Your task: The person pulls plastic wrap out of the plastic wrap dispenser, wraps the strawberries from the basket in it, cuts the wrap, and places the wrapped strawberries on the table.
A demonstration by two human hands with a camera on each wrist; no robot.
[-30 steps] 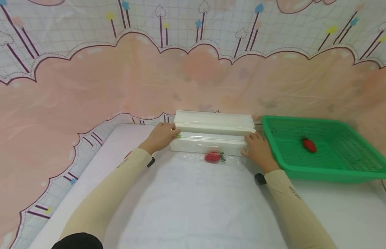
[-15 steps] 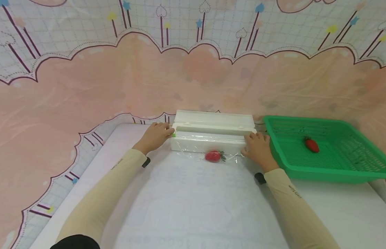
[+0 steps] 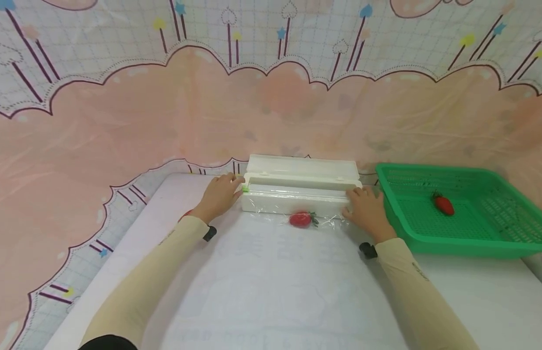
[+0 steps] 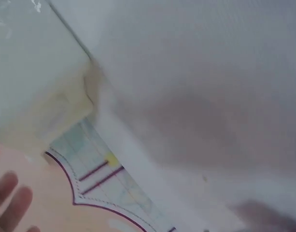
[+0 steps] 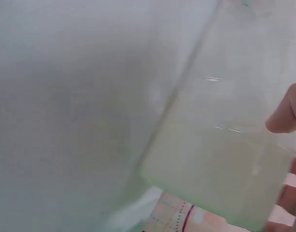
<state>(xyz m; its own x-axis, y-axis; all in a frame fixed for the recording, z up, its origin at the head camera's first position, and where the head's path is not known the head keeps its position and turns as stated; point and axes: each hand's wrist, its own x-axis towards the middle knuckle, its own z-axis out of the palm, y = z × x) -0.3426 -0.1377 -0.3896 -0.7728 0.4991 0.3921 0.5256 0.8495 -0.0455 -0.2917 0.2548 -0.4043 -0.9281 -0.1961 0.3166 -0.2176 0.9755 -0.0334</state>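
Observation:
A white cling film dispenser (image 3: 297,206) lies on the white table with its lid (image 3: 303,166) tipped back. Clear film hangs over its front edge onto a strawberry (image 3: 300,219) just in front. At the left end, my left hand (image 3: 217,197) has its fingertips beside the small green slider (image 3: 245,187); contact is hard to tell. Its loosely spread fingers (image 4: 16,205) show at the corner of the left wrist view. My right hand (image 3: 368,211) grips the dispenser's right end, thumb (image 5: 287,112) on the front face and fingers behind.
To the right stands a green plastic basket (image 3: 472,247) with another strawberry (image 3: 444,204) inside. A patterned pink and white cloth (image 3: 201,116) hangs behind the table. White tabletop (image 3: 275,291) lies in front of the dispenser.
My left hand and the green slider have moved left to the dispenser's left end. My right hand keeps its hold. The head view has shifted slightly.

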